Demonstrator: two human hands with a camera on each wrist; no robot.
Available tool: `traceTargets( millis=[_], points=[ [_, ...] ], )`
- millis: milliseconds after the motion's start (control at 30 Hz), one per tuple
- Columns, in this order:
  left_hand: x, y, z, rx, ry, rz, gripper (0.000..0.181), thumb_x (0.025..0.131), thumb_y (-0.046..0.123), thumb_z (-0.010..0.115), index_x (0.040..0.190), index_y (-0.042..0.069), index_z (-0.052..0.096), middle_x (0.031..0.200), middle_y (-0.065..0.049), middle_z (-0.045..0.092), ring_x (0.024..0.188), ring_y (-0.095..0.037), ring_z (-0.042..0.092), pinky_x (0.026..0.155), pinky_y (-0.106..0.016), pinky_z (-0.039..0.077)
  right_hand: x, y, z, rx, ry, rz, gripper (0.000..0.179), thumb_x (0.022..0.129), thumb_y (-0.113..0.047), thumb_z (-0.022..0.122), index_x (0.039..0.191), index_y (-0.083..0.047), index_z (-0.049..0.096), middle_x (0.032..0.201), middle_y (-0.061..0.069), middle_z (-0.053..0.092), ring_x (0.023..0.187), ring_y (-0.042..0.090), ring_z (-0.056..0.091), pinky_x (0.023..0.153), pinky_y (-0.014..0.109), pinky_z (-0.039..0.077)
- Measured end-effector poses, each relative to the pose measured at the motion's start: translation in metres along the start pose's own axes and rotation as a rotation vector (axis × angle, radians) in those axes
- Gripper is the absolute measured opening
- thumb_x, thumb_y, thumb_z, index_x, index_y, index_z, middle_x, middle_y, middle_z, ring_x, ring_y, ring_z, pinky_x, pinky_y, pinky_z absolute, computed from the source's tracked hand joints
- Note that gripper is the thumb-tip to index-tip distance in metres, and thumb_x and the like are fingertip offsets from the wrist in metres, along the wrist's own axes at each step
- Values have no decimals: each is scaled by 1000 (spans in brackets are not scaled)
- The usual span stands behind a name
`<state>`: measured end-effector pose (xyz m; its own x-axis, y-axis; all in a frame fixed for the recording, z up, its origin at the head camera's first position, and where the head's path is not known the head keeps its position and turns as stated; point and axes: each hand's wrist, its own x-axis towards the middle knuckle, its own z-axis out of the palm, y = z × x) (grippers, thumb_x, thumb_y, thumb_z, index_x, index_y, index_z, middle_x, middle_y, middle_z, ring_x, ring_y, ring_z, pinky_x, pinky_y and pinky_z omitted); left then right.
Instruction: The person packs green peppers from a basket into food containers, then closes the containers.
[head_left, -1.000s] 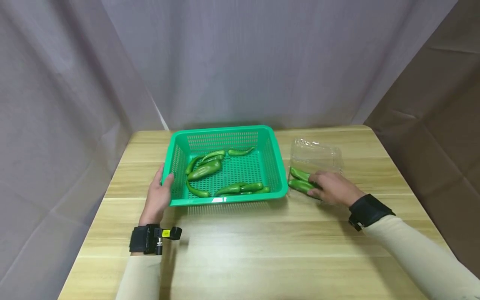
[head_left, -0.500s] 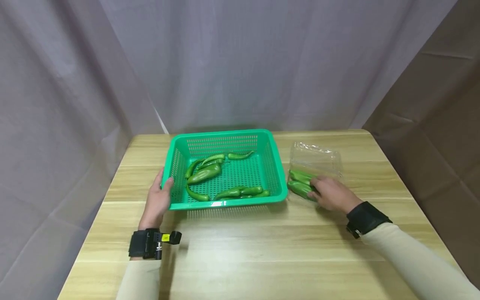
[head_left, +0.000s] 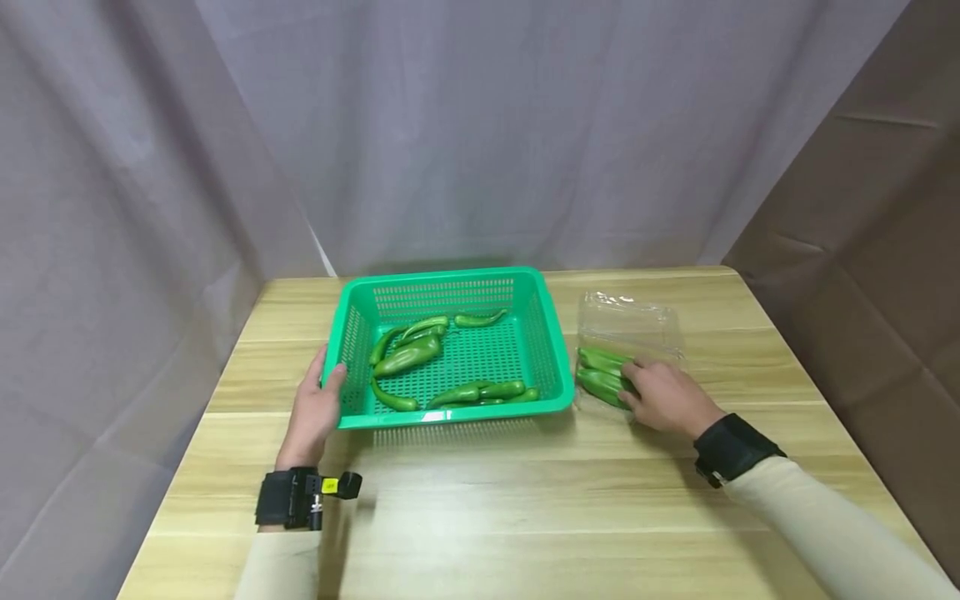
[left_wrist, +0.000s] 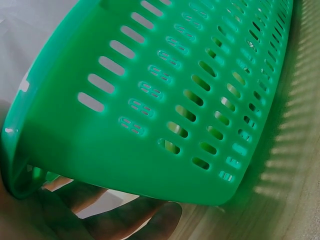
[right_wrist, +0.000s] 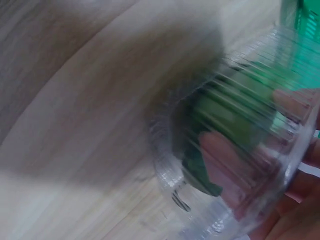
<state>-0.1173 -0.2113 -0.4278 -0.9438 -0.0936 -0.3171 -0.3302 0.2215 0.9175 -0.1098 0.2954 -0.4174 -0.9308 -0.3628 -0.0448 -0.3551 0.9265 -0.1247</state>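
Observation:
A green slotted plastic basket [head_left: 517,410] holds several green peppers [head_left: 408,357]. My left hand [head_left: 309,412] grips its left rim, thumb over the edge; in the left wrist view, fingers [left_wrist: 160,220] of that hand show below the basket wall [left_wrist: 145,165]. Right of the basket lies a clear plastic container [head_left: 628,318], open, with green peppers [head_left: 598,385] in its near half. My right hand [head_left: 671,400] reaches into it and pinches a pepper at its right end. Through the clear wall, the right wrist view shows the thumb [right_wrist: 225,165] against a green pepper [right_wrist: 227,112].
Both containers stand on a light wooden table [head_left: 480,508], near its back edge. A grey curtain [head_left: 480,133] hangs behind it, and brown cloth [head_left: 877,267] hangs at the right. The basket's right rim is close beside the clear container.
The head view has tilted up slightly, so everything sits lower. My right thumb and fingers have shifted on the peppers in the clear container, which have turned a little. My left hand keeps its grip.

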Motion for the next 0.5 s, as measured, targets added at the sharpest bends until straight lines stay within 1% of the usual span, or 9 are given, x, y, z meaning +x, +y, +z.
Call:
traceTargets(
  millis=[200,333,500],
  points=[
    [0,-1,-2,11,6,-12,61,113,41,36,168,37,10,177,0,11,163,-34,14,129,-62,19,1,0,-1,-9,4,-32,17,89,-16,80,95,-3,70,82,4,59,68,15,52,58,34,44],
    [-1,-1,-1,13,0,-8,61,113,40,35,168,36,9,177,-1,11,163,-34,13,129,-62,18,0,2,0,-13,8,-53,14,88,-14,82,90,-5,71,80,3,60,67,14,51,58,33,44],
    [0,0,1,3,2,5,61,113,39,36,168,34,10,177,-3,14,162,-34,14,129,-61,19,1,4,-1,-7,21,-69,13,87,-13,82,90,-5,71,78,3,62,67,14,53,58,35,46]
  ],
)
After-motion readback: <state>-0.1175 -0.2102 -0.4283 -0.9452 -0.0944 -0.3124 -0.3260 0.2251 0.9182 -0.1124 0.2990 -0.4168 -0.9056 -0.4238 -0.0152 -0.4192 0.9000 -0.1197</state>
